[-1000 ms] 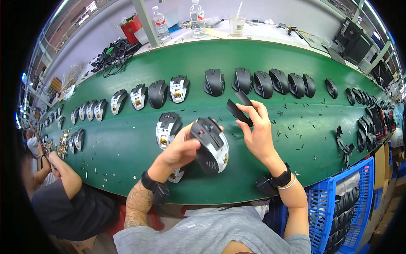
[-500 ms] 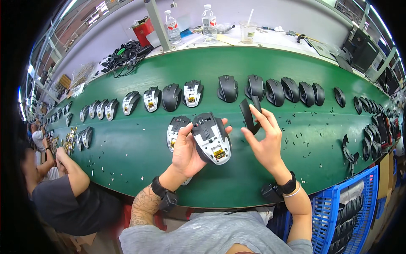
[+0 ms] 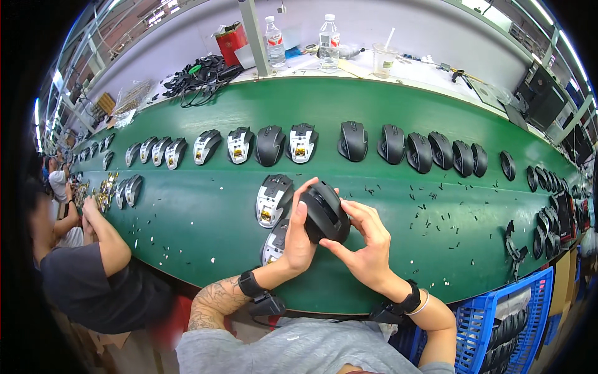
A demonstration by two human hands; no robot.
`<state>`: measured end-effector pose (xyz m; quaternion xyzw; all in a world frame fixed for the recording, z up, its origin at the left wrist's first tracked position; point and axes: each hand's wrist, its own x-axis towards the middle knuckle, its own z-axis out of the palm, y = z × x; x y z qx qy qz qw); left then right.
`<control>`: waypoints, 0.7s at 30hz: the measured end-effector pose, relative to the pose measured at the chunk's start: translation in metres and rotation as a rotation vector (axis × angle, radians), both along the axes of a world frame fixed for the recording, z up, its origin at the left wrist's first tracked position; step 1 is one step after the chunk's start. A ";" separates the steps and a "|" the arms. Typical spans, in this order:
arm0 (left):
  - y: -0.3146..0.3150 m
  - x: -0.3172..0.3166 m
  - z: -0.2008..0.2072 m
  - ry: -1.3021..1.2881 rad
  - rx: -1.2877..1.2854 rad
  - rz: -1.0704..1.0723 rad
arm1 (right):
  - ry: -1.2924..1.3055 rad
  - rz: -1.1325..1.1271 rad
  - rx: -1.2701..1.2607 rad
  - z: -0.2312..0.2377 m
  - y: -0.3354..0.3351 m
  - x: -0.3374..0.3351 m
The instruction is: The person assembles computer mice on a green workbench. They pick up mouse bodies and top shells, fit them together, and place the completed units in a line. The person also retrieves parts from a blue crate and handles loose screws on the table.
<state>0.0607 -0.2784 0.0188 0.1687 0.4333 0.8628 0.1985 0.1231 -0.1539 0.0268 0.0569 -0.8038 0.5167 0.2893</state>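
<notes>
A black computer mouse (image 3: 325, 215) is held tilted above the green bench, between both hands. My left hand (image 3: 300, 243) is closed round its left side, with the thumb on the near side. My right hand (image 3: 367, 243) grips the mouse's right edge, thumb low and fingers along the upper side. A black top cover now lies over the mouse, hiding the white inside. Beside my left hand lie an uncovered mouse (image 3: 274, 201) with a white inner frame and gold-coloured part, and another uncovered mouse (image 3: 273, 246), partly behind my hand.
A row of mice, some covered in black (image 3: 354, 142) and some uncovered (image 3: 303, 143), runs across the green bench (image 3: 205, 237). Small black scraps (image 3: 430, 202) lie at right. A blue crate (image 3: 498, 324) stands front right. A co-worker (image 3: 103, 280) sits at left.
My right hand has brought the separate black cover leftward onto the mouse. The mouse has tilted, and its white inside is out of sight. The whole view has shifted slightly.
</notes>
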 end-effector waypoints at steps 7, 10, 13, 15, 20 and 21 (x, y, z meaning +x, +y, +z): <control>0.002 0.002 0.006 0.115 -0.120 -0.002 | -0.034 0.023 -0.137 -0.005 0.004 -0.003; 0.001 0.000 0.011 0.154 -0.162 -0.015 | -0.011 0.036 -0.109 -0.003 0.008 -0.004; -0.001 -0.003 0.011 0.133 -0.196 -0.042 | -0.035 0.061 -0.109 0.000 0.011 -0.006; -0.001 -0.003 0.013 0.069 -0.174 -0.058 | -0.082 0.088 -0.098 0.002 0.015 -0.006; -0.003 -0.001 0.013 -0.107 -0.136 -0.112 | -0.188 0.180 -0.116 0.007 0.025 -0.006; -0.003 -0.001 0.009 -0.094 -0.141 -0.110 | -0.187 0.175 -0.116 0.006 0.024 -0.006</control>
